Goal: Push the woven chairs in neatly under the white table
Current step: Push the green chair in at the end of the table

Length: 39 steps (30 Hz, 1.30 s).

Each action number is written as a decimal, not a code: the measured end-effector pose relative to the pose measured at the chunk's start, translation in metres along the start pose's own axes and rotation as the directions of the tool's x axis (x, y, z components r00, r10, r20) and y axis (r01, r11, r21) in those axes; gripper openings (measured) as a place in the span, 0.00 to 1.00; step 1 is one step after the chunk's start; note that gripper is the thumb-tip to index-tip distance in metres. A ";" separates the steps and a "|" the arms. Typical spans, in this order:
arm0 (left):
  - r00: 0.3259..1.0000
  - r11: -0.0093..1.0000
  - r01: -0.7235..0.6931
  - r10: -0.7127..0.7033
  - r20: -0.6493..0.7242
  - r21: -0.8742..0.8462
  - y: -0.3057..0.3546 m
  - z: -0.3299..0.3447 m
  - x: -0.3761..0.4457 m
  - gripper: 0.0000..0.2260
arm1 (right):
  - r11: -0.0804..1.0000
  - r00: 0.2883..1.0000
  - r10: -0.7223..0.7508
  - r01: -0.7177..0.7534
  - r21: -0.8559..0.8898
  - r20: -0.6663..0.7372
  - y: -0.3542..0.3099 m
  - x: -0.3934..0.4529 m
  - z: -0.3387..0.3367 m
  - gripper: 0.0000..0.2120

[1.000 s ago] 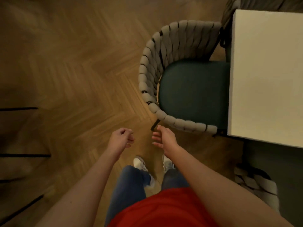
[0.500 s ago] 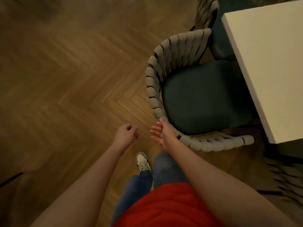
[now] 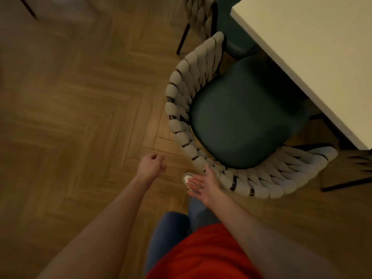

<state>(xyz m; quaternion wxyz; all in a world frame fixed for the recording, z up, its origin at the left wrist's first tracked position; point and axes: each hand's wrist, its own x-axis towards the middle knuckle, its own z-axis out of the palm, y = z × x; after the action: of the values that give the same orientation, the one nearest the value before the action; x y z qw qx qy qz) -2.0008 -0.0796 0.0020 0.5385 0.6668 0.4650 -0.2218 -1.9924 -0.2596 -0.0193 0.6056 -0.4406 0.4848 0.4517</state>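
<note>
Nearest: red shirt (image 3: 203, 256) and blue jeans (image 3: 169, 232) at bottom centre, both forearms reaching away from them toward the far side. Left hand (image 3: 152, 165) hangs over bare floor (image 3: 80, 117), fingers curled into a loose fist with nothing in it, well left of the chair (image 3: 241, 121). Right hand (image 3: 203, 183) is flat, palm turned left and up, fingers straight and spread, thumb pointing far; the back of it lies against or just beside the near-left bend of the chair's woven back, contact hard to confirm through blur. It grips nothing. A white shoe (image 3: 186, 177) shows just left of and under that hand. The chair sits right of centre: grey woven back wrapping round its left and near sides, dark green seat inside. The seat's far-right corner is tucked under the table (image 3: 312, 57) edge; most of the seat is still out in the open, and the chair is skewed to the table edge rather than square to it. One dark chair leg (image 3: 342, 185) sticks out on the near right. The white table fills the top-right corner, its edge running diagonally from top centre to mid right. At the right frame edge below the table corner, a bit of another woven piece (image 3: 360, 164), too blurred to identify. Farther, a second chair (image 3: 203, 15) stands at top centre, woven back on the left, green seat partly under the table, touching or just beside the first chair's far arm. Dark thin leg (image 3: 28, 7) of something at the far left corner. Floor is herringbone wood.
</note>
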 end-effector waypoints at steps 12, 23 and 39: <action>0.965 0.956 -0.141 0.075 0.251 0.256 0.074 -0.046 0.080 0.11 | 0.663 0.985 -0.037 0.150 0.733 -0.168 -0.005 0.014 0.043 0.34; 0.947 0.895 -0.190 0.058 0.316 0.404 0.111 -0.053 0.114 0.16 | 0.432 0.942 -0.133 0.335 0.838 -0.308 0.012 0.019 0.041 0.29; 0.967 0.917 -0.186 0.107 0.231 0.354 0.159 0.001 0.148 0.20 | 0.411 0.845 -0.044 0.501 0.762 -0.532 0.004 0.055 -0.057 0.31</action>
<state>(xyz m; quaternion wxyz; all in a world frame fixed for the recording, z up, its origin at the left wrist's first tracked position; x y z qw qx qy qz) -1.7944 -0.0218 -0.0345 0.4625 0.7632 0.3046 -0.3329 -1.9999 -0.3075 -0.0824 0.6866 -0.2260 0.6859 -0.0835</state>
